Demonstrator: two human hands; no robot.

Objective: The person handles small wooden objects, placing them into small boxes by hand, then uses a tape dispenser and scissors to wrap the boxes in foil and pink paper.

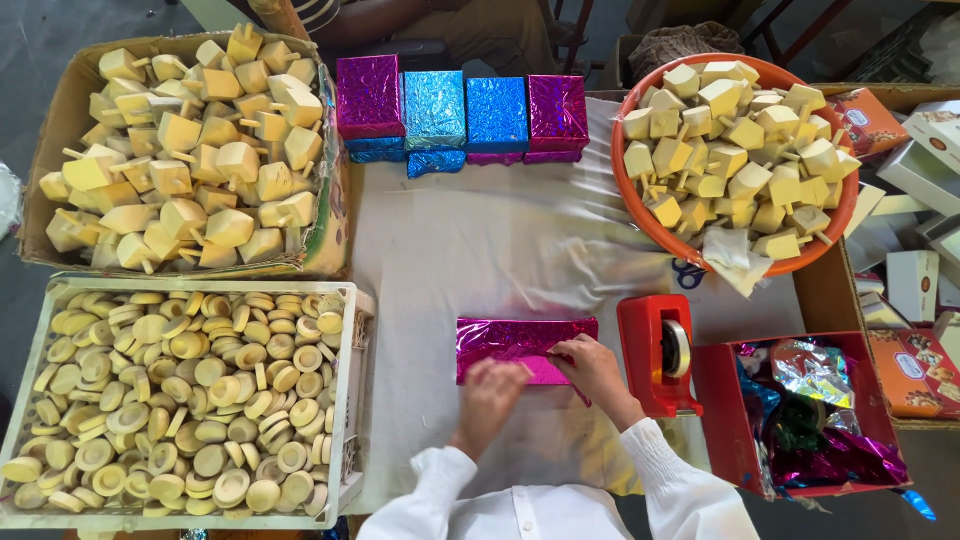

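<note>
A box wrapped in shiny magenta foil lies on the white cloth in front of me. My left hand rests on its near left part, fingers curled and a little blurred. My right hand presses on the foil at the near right, fingertips pinching a fold. Both sleeves are white. A red tape dispenser stands just right of my right hand.
Wrapped magenta and blue boxes line the far edge. A cardboard box of wooden tops and a white crate of wooden discs stand at left. An orange bowl of tops and a red bin of foil scraps are at right.
</note>
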